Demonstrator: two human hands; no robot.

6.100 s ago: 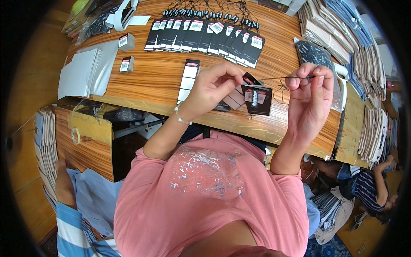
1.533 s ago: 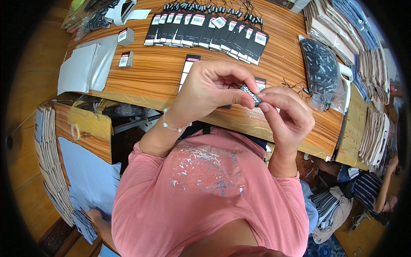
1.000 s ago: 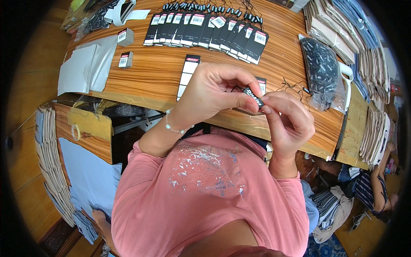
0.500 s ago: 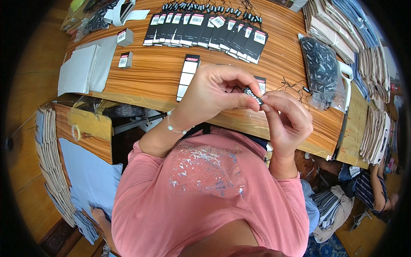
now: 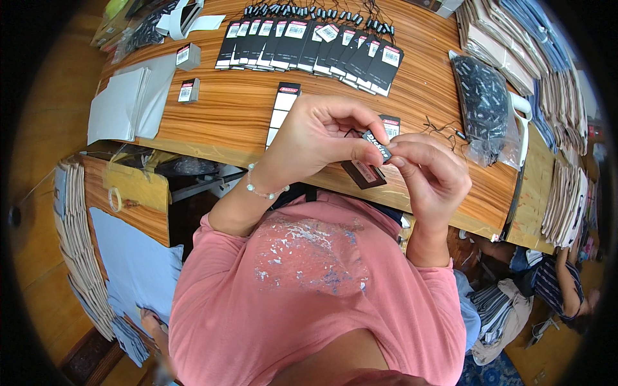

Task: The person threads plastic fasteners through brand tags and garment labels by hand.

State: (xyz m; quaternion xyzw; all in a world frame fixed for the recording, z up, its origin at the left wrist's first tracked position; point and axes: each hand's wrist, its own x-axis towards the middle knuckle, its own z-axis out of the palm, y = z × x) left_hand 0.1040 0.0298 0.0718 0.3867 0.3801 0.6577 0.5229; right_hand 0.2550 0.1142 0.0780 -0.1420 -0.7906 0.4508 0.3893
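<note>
My left hand [image 5: 322,138] and my right hand [image 5: 431,177] meet above the front edge of the wooden table [image 5: 238,109]. Both pinch one small black hang tag [image 5: 377,145] between thumb and fingertips. A dark brown tag [image 5: 364,174] hangs just below it, between the hands. Thin black strings [image 5: 444,128] lie on the table behind my right hand. A row of finished black tags with white labels [image 5: 309,51] is laid out along the far side.
A clear bag of small black pieces [image 5: 486,106] lies at the right. Stacks of folded cloth [image 5: 534,58] fill the far right. Grey sheets [image 5: 125,106] and two small boxes [image 5: 188,74] sit at the left. Another person [image 5: 573,283] sits at the lower right.
Six seconds ago my hands were apart, stretching a string over the table. Since then they have come together on the black tag and stayed almost still.
</note>
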